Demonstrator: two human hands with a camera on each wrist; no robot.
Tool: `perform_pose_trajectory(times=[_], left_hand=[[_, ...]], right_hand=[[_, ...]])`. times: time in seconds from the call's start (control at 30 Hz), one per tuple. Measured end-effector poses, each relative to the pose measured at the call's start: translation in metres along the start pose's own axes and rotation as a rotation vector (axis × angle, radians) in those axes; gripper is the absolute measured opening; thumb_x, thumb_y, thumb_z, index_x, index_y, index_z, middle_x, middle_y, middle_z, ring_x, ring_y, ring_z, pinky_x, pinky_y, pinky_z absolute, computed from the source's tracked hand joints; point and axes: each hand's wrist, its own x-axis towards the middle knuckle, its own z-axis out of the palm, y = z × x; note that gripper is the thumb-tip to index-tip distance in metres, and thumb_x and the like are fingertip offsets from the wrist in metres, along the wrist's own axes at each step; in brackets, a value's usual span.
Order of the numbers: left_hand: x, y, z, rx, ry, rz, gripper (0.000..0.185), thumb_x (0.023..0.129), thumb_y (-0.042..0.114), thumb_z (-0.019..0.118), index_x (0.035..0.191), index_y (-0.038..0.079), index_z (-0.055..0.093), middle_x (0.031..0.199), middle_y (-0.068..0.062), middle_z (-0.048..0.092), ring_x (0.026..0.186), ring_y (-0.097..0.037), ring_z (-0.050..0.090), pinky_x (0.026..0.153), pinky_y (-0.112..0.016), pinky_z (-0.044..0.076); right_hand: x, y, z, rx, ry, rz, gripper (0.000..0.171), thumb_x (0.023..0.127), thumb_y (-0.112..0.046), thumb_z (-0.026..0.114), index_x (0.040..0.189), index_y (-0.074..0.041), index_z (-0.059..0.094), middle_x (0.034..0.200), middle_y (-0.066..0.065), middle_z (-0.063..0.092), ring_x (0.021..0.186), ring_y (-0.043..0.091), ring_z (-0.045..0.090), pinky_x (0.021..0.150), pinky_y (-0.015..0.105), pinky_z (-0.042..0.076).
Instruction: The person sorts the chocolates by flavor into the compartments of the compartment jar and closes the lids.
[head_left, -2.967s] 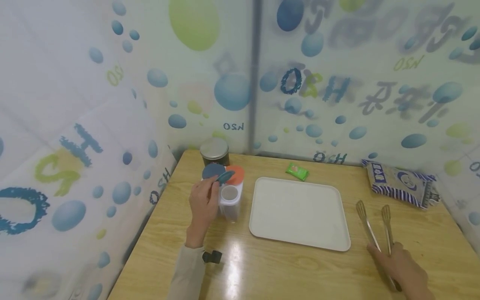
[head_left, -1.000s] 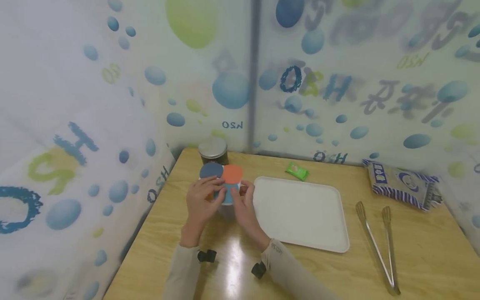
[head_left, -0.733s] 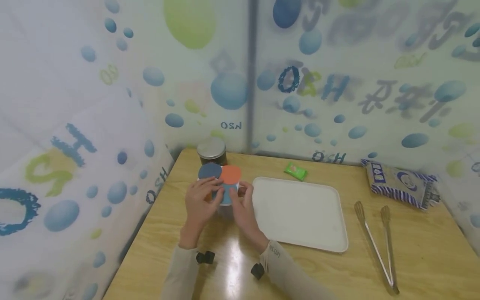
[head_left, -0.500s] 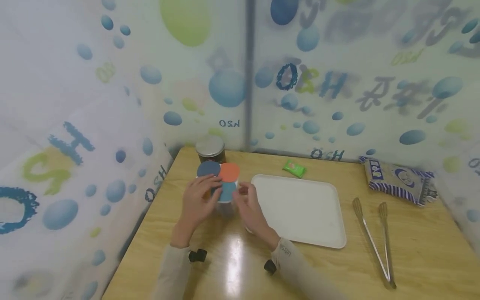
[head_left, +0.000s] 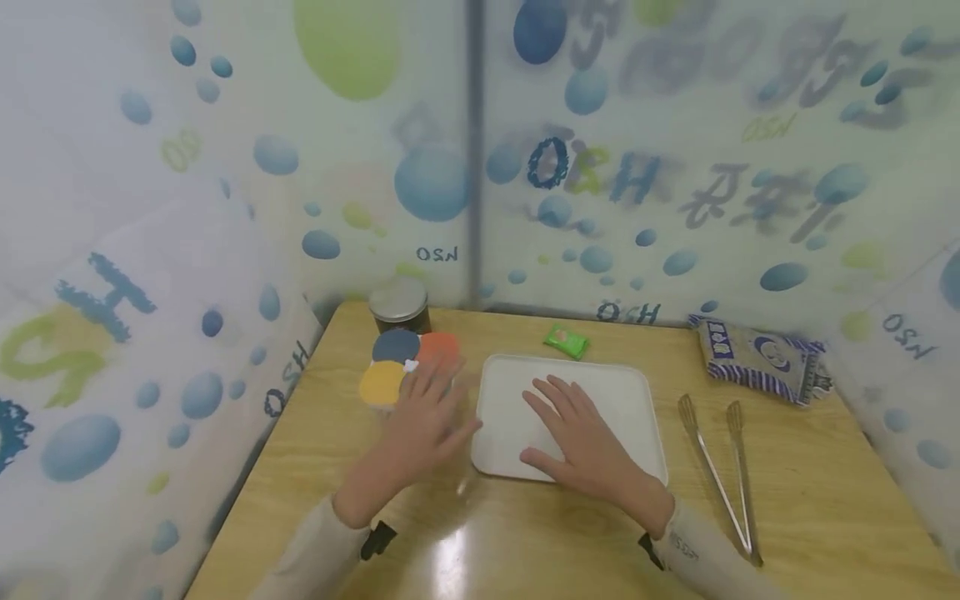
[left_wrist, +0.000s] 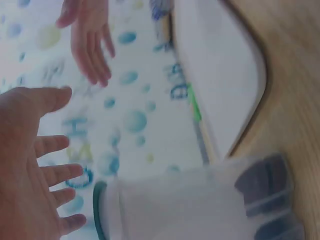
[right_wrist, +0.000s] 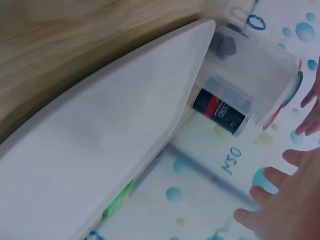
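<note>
A clear storage container (left_wrist: 170,205) with several coloured lids stands at the left of the table. Its navy (head_left: 396,344), orange (head_left: 441,346) and yellow (head_left: 382,383) lids show in the head view, while my left hand (head_left: 416,429) covers the rest. Dark pieces (left_wrist: 267,182) lie in its bottom. That hand, fingers straight and spread, hovers beside the container and holds nothing. My right hand (head_left: 588,442) is also spread and empty, over the white tray (head_left: 502,408) in the head view. Metal tongs (head_left: 712,467) lie spread apart on the table to its right.
Behind the container stands a dark can with a silver lid (head_left: 398,300). A small green packet (head_left: 567,341) lies behind the tray. At the back right is a blue-and-white striped bag (head_left: 759,358). Patterned walls (head_left: 570,275) close off the back and sides.
The teal lid, raised in my left hand at first, came down flat under both hands. My right hand had let go of the tongs. Now both hands have drawn away rightward and spread.
</note>
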Motion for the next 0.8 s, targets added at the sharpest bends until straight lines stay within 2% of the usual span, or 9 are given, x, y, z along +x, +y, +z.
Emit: perform_pose_trajectory(times=[0.13, 0.2, 0.3, 0.53, 0.7, 0.8], left_hand=[[-0.005, 0.019, 0.007, -0.001, -0.184, 0.056, 0.081, 0.09, 0.058, 0.062, 0.156, 0.021, 0.033, 0.165, -0.012, 0.025, 0.152, -0.037, 0.022, 0.117, -0.062, 0.025], [-0.007, 0.025, 0.01, -0.014, -0.234, 0.085, 0.085, 0.09, 0.065, 0.058, 0.158, 0.026, 0.028, 0.168, -0.008, 0.017, 0.154, -0.035, 0.016, 0.118, -0.064, 0.022], [-0.01, 0.027, 0.013, -0.026, -0.257, 0.098, 0.086, 0.088, 0.071, 0.054, 0.158, 0.03, 0.025, 0.169, -0.004, 0.014, 0.155, -0.033, 0.013, 0.118, -0.066, 0.018], [-0.013, 0.024, 0.014, -0.014, -0.27, 0.052, 0.089, 0.086, 0.074, 0.054, 0.159, 0.035, 0.021, 0.169, -0.002, 0.012, 0.156, -0.03, 0.008, 0.119, -0.067, 0.011], [-0.012, 0.022, 0.015, 0.011, -0.291, 0.033, 0.09, 0.084, 0.075, 0.056, 0.158, 0.035, 0.022, 0.169, -0.001, 0.013, 0.156, -0.029, 0.008, 0.119, -0.067, 0.01], [-0.012, 0.022, 0.015, 0.029, -0.304, 0.039, 0.089, 0.085, 0.077, 0.052, 0.158, 0.034, 0.025, 0.168, -0.001, 0.013, 0.156, -0.028, 0.008, 0.118, -0.067, 0.01]], right_hand=[[-0.027, 0.009, -0.01, -0.08, -0.05, 0.013, 0.08, 0.093, -0.06, 0.055, 0.157, -0.019, 0.03, 0.164, 0.007, 0.027, 0.152, 0.034, 0.021, 0.118, 0.061, 0.018], [-0.037, 0.011, -0.013, -0.113, -0.055, 0.016, 0.083, 0.091, -0.062, 0.057, 0.158, -0.022, 0.028, 0.165, 0.006, 0.025, 0.152, 0.035, 0.02, 0.118, 0.061, 0.017], [-0.046, 0.012, -0.014, -0.134, -0.054, 0.019, 0.086, 0.09, -0.062, 0.059, 0.159, -0.024, 0.025, 0.166, 0.006, 0.024, 0.151, 0.037, 0.022, 0.119, 0.059, 0.015], [-0.05, 0.012, -0.013, -0.129, -0.065, 0.055, 0.085, 0.09, -0.058, 0.061, 0.159, -0.023, 0.025, 0.166, 0.001, 0.024, 0.153, 0.031, 0.02, 0.124, 0.053, 0.006], [-0.046, 0.013, -0.014, -0.151, -0.039, 0.034, 0.082, 0.091, -0.061, 0.058, 0.158, -0.023, 0.028, 0.166, -0.001, 0.024, 0.154, 0.029, 0.019, 0.121, 0.058, 0.012], [-0.044, 0.013, -0.015, -0.163, -0.042, 0.029, 0.082, 0.091, -0.063, 0.055, 0.158, -0.024, 0.028, 0.166, -0.001, 0.023, 0.154, 0.03, 0.018, 0.121, 0.059, 0.011]])
